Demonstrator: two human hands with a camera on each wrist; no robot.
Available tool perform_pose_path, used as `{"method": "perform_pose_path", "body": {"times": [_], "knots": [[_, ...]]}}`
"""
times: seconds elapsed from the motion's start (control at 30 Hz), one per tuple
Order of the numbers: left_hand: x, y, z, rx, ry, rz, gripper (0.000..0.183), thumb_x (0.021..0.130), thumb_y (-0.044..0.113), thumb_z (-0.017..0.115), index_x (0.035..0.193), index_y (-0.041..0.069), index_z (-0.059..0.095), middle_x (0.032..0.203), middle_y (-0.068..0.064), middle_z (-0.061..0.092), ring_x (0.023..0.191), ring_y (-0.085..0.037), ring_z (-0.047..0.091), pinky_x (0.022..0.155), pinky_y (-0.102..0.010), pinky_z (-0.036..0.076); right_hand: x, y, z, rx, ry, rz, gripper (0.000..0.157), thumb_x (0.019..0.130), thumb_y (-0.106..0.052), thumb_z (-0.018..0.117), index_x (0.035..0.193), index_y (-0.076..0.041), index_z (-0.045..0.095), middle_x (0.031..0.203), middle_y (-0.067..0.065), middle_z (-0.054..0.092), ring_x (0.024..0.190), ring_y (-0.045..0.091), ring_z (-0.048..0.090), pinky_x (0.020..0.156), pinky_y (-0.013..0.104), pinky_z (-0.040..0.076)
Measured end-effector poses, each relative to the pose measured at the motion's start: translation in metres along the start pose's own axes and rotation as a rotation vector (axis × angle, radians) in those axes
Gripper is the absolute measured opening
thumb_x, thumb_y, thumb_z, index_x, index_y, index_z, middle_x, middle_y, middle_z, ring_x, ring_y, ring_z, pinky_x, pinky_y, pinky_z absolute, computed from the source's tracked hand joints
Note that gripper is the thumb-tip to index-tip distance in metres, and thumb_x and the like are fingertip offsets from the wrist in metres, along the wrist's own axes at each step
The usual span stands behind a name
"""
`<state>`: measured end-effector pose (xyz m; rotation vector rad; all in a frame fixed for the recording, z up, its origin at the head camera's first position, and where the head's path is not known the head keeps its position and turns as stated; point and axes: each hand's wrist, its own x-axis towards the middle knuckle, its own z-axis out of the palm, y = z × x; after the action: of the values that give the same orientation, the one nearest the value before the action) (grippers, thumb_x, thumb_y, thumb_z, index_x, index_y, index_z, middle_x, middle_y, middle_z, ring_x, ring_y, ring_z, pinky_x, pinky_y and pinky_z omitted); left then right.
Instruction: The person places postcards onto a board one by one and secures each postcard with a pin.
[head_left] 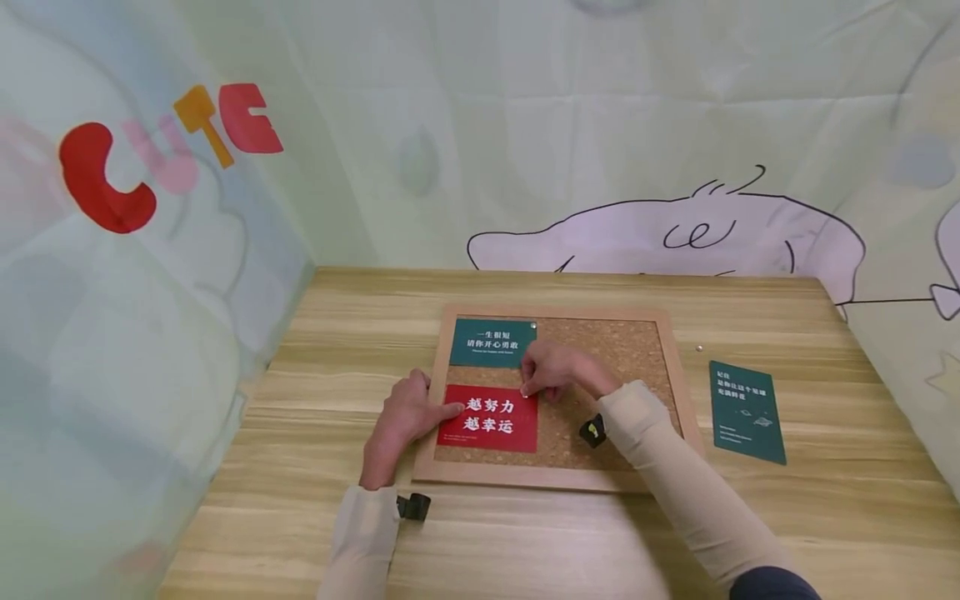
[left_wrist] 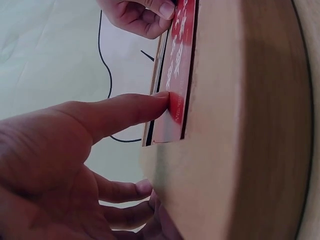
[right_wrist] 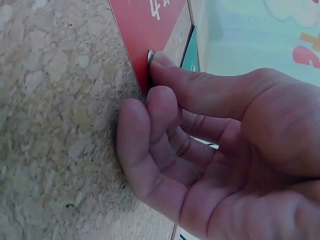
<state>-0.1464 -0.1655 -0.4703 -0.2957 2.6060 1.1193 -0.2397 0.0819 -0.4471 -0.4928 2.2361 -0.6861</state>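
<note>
Partly hiding a board point(head_left: 607, 343), the curled right hand point(head_left: 557, 368) thumbs a pin point(right_wrist: 150, 57); the spread left hand point(head_left: 408, 413) touches a red card point(head_left: 495, 415)

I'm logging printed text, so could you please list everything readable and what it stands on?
"CUTE": left backdrop wall
"一生很短 请你开心勇敢": upper green card on the corkboard; smaller line unreadable
"越努力 越幸运": red card; small print unreadable
Loose green card: too small and blurred
Black device at right wrist: yellow-green mark, unreadable
</note>
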Motion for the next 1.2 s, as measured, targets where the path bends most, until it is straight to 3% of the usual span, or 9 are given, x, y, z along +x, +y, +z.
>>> {"method": "perform_pose_path", "body": {"times": [0.43, 0.97, 1.2], "knots": [[0.0025, 0.0014, -0.004, -0.003, -0.012, 0.007, 0.053, 0.088, 0.027, 0.084, 0.118, 0.002, 0.049, 0.102, -0.014, 0.06, 0.09, -0.028, 0.067, 0.073, -0.036, 0.06, 0.0004, 0.0013, -0.0044, -0.014, -0.012, -0.004, 0.016, 0.099, -0.015, 0.073, 0.086, -0.007, 0.068, 0.077, 0.008, 0.066, 0.06, 0.014, 0.061, 0.058, 0.026, 0.056], [0.0032, 0.0009, -0.0067, 0.008, -0.04, 0.0, 0.052, 0.087, 0.023, 0.084, 0.119, 0.001, 0.048, 0.105, -0.016, 0.06, 0.094, -0.029, 0.066, 0.074, -0.037, 0.06, -0.001, -0.0049, -0.0022, -0.02, 0.002, 0.05, 0.015, 0.098, -0.014, 0.073, 0.087, -0.006, 0.068, 0.078, 0.008, 0.066, 0.062, 0.015, 0.062, 0.062, 0.028, 0.059], [0.0018, 0.002, -0.0056, -0.002, -0.041, -0.014, 0.052, 0.087, 0.021, 0.085, 0.119, 0.001, 0.049, 0.104, -0.016, 0.06, 0.093, -0.029, 0.067, 0.073, -0.037, 0.061, -0.0025, -0.0024, -0.0003, -0.03, 0.017, 0.014, 0.015, 0.099, -0.016, 0.073, 0.087, -0.007, 0.067, 0.08, 0.008, 0.066, 0.063, 0.015, 0.062, 0.061, 0.028, 0.058]]}}
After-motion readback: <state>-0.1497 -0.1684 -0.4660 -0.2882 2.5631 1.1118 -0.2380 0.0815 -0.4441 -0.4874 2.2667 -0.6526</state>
